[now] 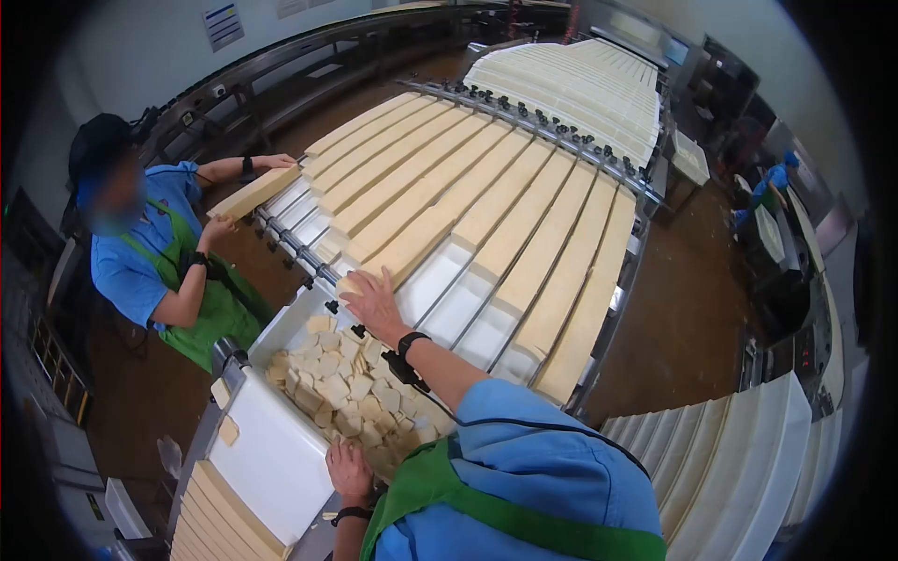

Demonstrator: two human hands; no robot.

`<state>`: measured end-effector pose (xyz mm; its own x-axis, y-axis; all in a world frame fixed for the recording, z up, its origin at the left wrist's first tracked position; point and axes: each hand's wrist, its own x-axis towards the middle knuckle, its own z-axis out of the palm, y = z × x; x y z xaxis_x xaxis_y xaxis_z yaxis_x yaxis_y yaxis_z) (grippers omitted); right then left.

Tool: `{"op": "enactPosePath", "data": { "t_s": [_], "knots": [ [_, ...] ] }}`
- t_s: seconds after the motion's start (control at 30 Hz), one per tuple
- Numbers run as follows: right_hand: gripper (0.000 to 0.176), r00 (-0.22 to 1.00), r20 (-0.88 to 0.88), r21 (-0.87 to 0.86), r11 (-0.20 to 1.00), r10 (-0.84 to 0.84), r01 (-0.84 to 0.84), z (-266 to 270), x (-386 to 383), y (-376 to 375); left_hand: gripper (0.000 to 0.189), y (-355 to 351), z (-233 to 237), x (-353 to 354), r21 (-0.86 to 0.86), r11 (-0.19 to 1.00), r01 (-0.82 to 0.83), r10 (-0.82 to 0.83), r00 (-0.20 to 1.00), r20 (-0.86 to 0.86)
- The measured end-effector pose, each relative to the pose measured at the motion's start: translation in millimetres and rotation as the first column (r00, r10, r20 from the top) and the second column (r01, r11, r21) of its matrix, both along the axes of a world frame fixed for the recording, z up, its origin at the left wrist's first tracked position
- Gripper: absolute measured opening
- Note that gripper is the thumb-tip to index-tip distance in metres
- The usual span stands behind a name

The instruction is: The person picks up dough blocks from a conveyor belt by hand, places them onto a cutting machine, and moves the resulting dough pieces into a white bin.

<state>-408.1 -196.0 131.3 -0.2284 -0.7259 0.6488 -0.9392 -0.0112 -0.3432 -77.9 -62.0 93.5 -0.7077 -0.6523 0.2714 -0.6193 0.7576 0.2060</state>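
Long pale strips (524, 220) lie side by side in metal-railed lanes on a white conveyor. My right hand (372, 304) rests with its fingers spread on the near end of one strip (412, 254). Lower down, my left hand (349, 469) is at the near edge of a white bin (281, 416); whatever its fingers hold, if anything, is too small to make out. Many flat, pale offcuts (351, 379) fill the bin between my two hands.
A co-worker (154, 243) at the left holds a strip (251, 194) with both hands. More strips (220, 510) lie at the lower left. Stacked white trays (730, 458) stand at the lower right. Another person (774, 182) is at the far right.
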Motion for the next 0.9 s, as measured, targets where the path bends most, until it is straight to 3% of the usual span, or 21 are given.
{"op": "enactPosePath", "data": {
  "t_s": [0.33, 0.47, 0.63, 0.9],
  "knots": [
    [0.027, 1.0, -0.007, 0.064, 0.998, -0.027, 0.028, -6.0, 0.7, -1.1, 0.023, -2.8, -5.5, 3.2, 0.023, 0.999, -0.025, 0.024, 0.999, 0.033],
    [0.026, 1.0, 0.027, -0.02, 1.0, 0.016, -0.016, -32.3, -7.2, -10.7, 0.023, -1.1, -10.0, 7.0, 0.033, 0.999, -0.022, 0.021, 0.999, 0.025],
    [0.031, 0.99, -0.131, 0.034, 0.998, -0.055, 0.06, -21.9, -8.3, -9.8, 0.022, -1.5, -18.7, 9.0, 0.013, 0.999, -0.049, 0.049, 0.999, 0.004],
    [0.033, 0.978, -0.201, 0.067, 0.995, -0.054, 0.069, -6.0, -2.5, -4.5, 0.017, -1.0, -16.9, 10.9, -0.046, 0.996, -0.074, 0.072, 0.996, -0.049]
  ]
}}
